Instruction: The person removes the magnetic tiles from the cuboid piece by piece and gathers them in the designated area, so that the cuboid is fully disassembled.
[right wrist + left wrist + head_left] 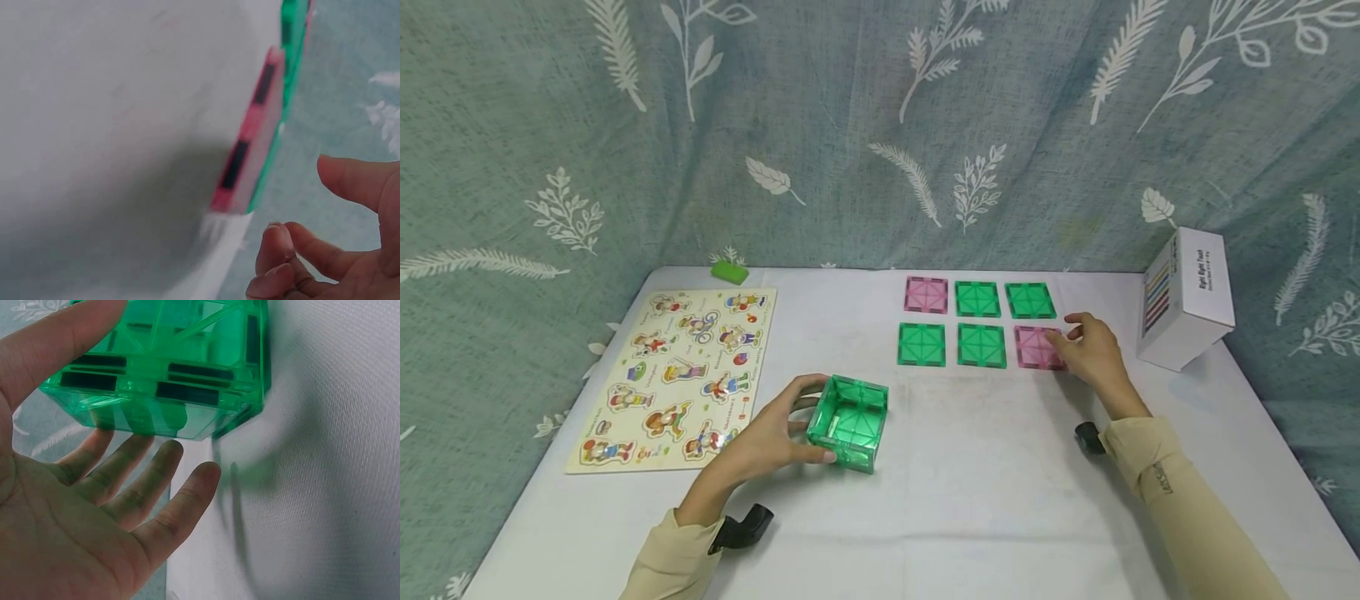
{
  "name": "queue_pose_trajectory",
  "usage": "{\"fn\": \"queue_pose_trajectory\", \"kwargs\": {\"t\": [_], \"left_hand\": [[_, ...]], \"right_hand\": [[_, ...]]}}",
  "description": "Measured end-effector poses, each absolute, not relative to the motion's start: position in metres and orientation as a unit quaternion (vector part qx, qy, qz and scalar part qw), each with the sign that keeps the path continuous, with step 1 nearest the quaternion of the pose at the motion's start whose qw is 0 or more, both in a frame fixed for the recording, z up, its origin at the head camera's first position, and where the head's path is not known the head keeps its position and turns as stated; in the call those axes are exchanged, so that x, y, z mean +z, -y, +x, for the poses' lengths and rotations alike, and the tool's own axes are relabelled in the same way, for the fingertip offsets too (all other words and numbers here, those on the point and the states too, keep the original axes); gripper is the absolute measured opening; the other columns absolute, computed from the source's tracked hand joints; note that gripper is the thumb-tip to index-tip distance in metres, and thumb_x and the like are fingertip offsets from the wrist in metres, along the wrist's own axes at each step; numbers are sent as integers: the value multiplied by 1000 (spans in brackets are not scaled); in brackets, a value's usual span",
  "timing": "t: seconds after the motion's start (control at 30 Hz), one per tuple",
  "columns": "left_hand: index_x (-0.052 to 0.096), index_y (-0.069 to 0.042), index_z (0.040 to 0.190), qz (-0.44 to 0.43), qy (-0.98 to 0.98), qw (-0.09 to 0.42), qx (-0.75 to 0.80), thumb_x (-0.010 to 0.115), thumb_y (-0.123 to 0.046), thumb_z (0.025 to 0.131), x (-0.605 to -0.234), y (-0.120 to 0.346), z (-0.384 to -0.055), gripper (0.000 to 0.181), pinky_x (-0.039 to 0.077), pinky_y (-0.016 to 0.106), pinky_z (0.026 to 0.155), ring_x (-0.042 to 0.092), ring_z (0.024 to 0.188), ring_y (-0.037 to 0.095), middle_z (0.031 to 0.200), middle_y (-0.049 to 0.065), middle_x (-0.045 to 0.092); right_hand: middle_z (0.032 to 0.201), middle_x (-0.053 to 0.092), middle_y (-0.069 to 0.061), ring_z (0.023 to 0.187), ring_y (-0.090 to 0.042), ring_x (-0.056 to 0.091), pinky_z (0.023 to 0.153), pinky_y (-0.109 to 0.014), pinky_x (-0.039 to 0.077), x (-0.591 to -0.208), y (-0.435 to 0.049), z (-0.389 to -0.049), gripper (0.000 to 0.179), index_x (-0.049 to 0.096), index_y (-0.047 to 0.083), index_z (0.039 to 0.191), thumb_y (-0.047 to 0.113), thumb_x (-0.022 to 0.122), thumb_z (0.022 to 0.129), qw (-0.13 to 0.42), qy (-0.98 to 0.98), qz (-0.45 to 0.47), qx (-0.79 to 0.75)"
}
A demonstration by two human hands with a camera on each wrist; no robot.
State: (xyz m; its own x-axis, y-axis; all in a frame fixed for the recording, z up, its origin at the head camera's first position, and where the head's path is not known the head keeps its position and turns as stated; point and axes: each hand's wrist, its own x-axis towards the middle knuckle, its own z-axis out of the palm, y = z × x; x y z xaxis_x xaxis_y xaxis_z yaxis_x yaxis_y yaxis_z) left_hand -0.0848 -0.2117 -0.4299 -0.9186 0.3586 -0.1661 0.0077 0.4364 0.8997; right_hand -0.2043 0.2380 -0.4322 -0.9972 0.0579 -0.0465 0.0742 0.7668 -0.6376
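My left hand (767, 433) grips an open-topped green cube of translucent magnetic tiles (848, 423), thumb on its near side and fingers around the left. In the left wrist view the thumb (56, 347) lies over one face of the green cube (169, 369), with fingertips at the opposite side. My right hand (1097, 358) hovers at the right end of the tile rows, by a pink magnetic tile (1037, 347). In the right wrist view the fingers stand apart from the pink tile (250, 137) and hold nothing, the thumb spread from the others.
Beyond the cube lie several flat green tiles (981, 345) and another pink tile (926, 295) in two rows. A picture puzzle board (677, 375) lies on the left, a small green block (729, 272) behind it. A white box (1187, 296) stands at the back right.
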Motion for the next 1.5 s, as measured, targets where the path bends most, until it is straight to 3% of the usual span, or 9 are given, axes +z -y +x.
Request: {"fn": "queue_pose_trajectory", "kwargs": {"t": [0.23, 0.4, 0.57, 0.8, 1.07, 1.5], "left_hand": [[31, -18, 152, 109, -826, 174, 524, 90, -16, 73, -429, 210, -86, 98, 42, 57, 113, 33, 146, 50, 159, 18, 32], [32, -19, 151, 103, -826, 174, 526, 90, -16, 72, -431, 211, -85, 99, 42, 56, 113, 35, 145, 49, 157, 18, 35], [33, -16, 150, 114, -821, 174, 531, 90, -12, 71, -433, 213, -83, 98, 44, 55, 112, 36, 144, 50, 156, 21, 36], [34, -18, 149, 118, -819, 178, 533, 90, -12, 70, -433, 211, -82, 97, 44, 55, 112, 36, 144, 50, 157, 20, 36], [34, -18, 149, 115, -816, 180, 537, 90, -10, 70, -433, 212, -81, 97, 43, 56, 112, 35, 145, 51, 157, 20, 34], [32, -19, 149, 127, -814, 180, 538, 89, -15, 73, -434, 214, -81, 95, 42, 57, 113, 34, 145, 51, 158, 19, 33]], "right_hand": [[121, 61, -26, 103, -36, 59, 78, -41, 51, -418, -208, -201, 53, 52, -5, 139, 31, 60, 100, -2, -938, -26, -346], [130, 62, -21, 113, -37, 61, 89, -51, 53, -410, -171, -192, 51, 54, 0, 140, 32, 60, 101, 6, -932, -87, -350], [139, 60, -18, 123, -38, 61, 96, -55, 53, -407, -136, -178, 56, 50, 3, 144, 37, 61, 100, 36, -924, -154, -348], [144, 57, -16, 122, -37, 61, 97, -53, 53, -401, -101, -164, 56, 49, 8, 146, 43, 55, 102, 84, -905, -223, -353], [148, 56, -10, 132, -30, 58, 104, -50, 51, -392, -70, -155, 63, 47, 10, 148, 54, 48, 103, 128, -890, -245, -362], [143, 59, -15, 131, -30, 58, 106, -49, 50, -405, -39, -147, 58, 50, 5, 146, 44, 54, 103, 159, -868, -312, -352]]}}
